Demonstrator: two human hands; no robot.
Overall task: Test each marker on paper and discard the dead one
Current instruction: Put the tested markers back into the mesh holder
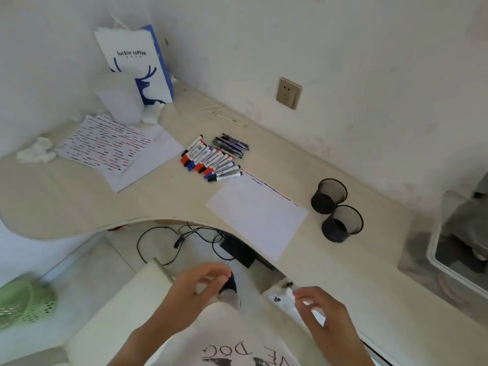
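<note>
A row of whiteboard markers [211, 161] with red, blue and black caps lies on the cream desk [343, 260], beside a small pile of dark pens [231, 145]. A blank white sheet [257, 217] lies just right of them, with coloured strokes along its far edge. My left hand [196, 289] hovers low in front of my body, fingers loosely curled, holding nothing. My right hand [320, 310] hangs near the desk's front edge, also relaxed and empty. Both hands are well short of the markers.
Two black mesh pen cups [328, 195] [342, 223] stand right of the sheet. Sheets covered in test strokes [105, 143] lie at left, near a coffee paper bag [137, 64] and crumpled tissues [35, 153]. A green basket [23, 302] sits on the floor; cables [169, 241] hang under the desk.
</note>
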